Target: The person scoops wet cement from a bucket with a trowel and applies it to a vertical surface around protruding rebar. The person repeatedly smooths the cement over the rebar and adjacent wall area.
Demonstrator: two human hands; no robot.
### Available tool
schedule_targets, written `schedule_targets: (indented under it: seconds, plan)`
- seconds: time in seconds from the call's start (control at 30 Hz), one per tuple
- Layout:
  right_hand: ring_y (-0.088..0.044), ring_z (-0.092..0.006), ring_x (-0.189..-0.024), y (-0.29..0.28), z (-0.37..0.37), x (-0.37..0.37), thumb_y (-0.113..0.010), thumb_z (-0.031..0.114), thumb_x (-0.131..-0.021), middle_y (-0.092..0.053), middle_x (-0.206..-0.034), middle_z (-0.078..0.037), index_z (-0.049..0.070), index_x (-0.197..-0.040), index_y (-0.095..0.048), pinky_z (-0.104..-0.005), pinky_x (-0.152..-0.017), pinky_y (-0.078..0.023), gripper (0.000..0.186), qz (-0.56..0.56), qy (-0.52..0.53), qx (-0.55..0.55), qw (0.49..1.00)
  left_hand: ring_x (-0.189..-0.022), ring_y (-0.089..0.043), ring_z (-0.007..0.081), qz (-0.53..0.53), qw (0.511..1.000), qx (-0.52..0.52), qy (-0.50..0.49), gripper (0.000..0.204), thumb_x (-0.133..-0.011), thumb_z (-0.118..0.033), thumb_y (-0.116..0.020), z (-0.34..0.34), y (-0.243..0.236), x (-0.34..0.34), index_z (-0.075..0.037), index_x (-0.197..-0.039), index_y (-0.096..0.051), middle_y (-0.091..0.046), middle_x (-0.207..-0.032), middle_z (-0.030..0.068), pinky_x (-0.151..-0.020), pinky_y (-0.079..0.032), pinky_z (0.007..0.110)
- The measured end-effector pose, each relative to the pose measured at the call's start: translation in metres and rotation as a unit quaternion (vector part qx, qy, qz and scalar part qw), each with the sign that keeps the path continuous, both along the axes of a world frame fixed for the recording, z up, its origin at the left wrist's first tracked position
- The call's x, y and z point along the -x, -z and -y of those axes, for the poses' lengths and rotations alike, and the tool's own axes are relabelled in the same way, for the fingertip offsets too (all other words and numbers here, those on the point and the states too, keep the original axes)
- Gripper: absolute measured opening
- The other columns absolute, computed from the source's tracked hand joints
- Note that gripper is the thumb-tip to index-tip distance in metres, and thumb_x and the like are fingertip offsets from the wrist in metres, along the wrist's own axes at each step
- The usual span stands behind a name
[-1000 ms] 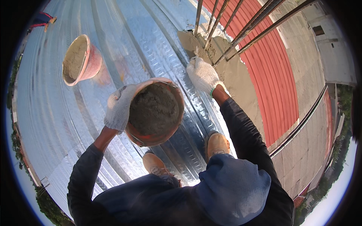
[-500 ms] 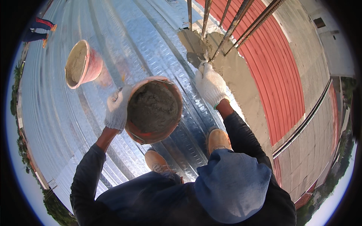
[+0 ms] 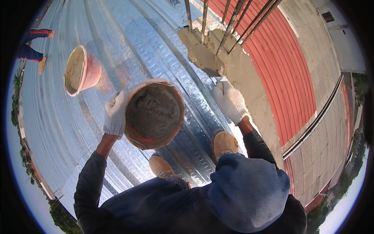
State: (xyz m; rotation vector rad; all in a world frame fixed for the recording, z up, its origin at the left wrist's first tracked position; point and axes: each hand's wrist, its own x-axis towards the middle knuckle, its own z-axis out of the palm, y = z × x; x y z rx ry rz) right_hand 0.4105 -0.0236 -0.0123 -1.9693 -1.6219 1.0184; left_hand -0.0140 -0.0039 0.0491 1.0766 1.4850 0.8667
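My left hand (image 3: pixel 115 113), in a white knit glove, grips the side of an orange bucket (image 3: pixel 174 128) holding wet grey mortar (image 3: pixel 152 105). My right hand (image 3: pixel 230 99), also gloved, is closed on a small trowel (image 3: pixel 221 72), mostly hidden by the glove and grey mortar. The tool sits at the edge of a spread mortar patch (image 3: pixel 247 80), just below several upright rusty rebars (image 3: pixel 202 23).
Ribbed metal decking (image 3: pixel 54 128) lies under my shoes (image 3: pixel 224 144). A second mortar bucket (image 3: pixel 90 72) stands at left. Another person's legs (image 3: pixel 35 54) show at upper left. Red corrugated sheeting (image 3: pixel 284 78) and grey roofing (image 3: pixel 315 163) run along the right.
My right hand and trowel have moved right and back toward me along the mortar. The held bucket has shifted slightly left. The other person's legs have come further into view.
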Motion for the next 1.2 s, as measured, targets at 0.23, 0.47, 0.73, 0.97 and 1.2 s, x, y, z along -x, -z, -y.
schedule_targets:
  seconds: [0.23, 0.47, 0.73, 0.97, 1.2]
  plan:
    - [-0.072, -0.0483, -0.104, -0.032, 0.023, 0.01, -0.062, 0.029, -0.109, -0.072, -0.109, -0.028, 0.001, -0.115, -0.064, -0.057, -0.09, -0.056, 0.028, 0.06, -0.042, 0.022, 0.997, -0.104, -0.064, 0.0078, -0.014, 1.0, -0.01, -0.005, 0.038, -0.118, -0.031, -0.065, -0.003, 0.004, 0.001, 0.003, -0.131, -0.076, -0.073, -0.115, -0.0009, -0.093, -0.054, 0.027]
    - [-0.073, -0.0487, -0.102, -0.016, 0.034, -0.021, -0.066, 0.037, -0.106, -0.075, -0.107, -0.026, 0.004, -0.122, -0.067, -0.0572, -0.089, -0.057, 0.037, 0.088, -0.007, 0.033, 0.996, -0.096, -0.063, 0.0069, -0.035, 0.999, -0.011, -0.022, 0.029, -0.117, -0.033, -0.067, -0.002, 0.001, -0.007, -0.005, -0.12, -0.077, -0.07, -0.106, -0.0041, -0.083, -0.053, 0.028]
    - [-0.067, -0.0187, -0.071, -0.028, 0.004, -0.001, -0.067, 0.034, -0.107, -0.07, -0.095, -0.008, 0.007, -0.122, -0.066, -0.036, -0.06, -0.055, 0.031, -0.331, 0.062, 0.246, 0.909, -0.099, -0.062, 0.0071, -0.004, 1.0, -0.014, -0.011, 0.032, -0.115, -0.034, -0.07, -0.005, 0.002, 0.005, -0.003, -0.115, -0.08, -0.071, -0.107, -0.0033, -0.088, -0.052, 0.028]
    - [-0.062, -0.0125, -0.065, 0.023, -0.03, 0.003, -0.06, 0.027, -0.111, -0.068, -0.092, -0.002, 0.008, -0.121, -0.064, -0.0309, -0.054, -0.054, 0.022, -0.807, 0.172, 0.286, 0.487, -0.099, -0.063, 0.0078, -0.048, 0.997, -0.041, -0.033, 0.032, -0.114, -0.034, -0.072, -0.001, 0.0, -0.015, -0.003, -0.116, -0.08, -0.072, -0.108, -0.0035, -0.088, -0.053, 0.028]
    - [-0.061, -0.0099, -0.064, 0.025, -0.004, -0.022, -0.061, 0.026, -0.109, -0.069, -0.103, 0.001, 0.01, -0.125, -0.064, -0.0263, -0.053, -0.052, 0.023, -0.831, 0.143, 0.256, 0.472, -0.099, -0.063, 0.0079, -0.03, 0.998, -0.048, -0.034, 0.031, -0.113, -0.032, -0.072, -0.002, 0.002, -0.009, -0.002, -0.118, -0.079, -0.072, -0.108, -0.003, -0.088, -0.053, 0.028]
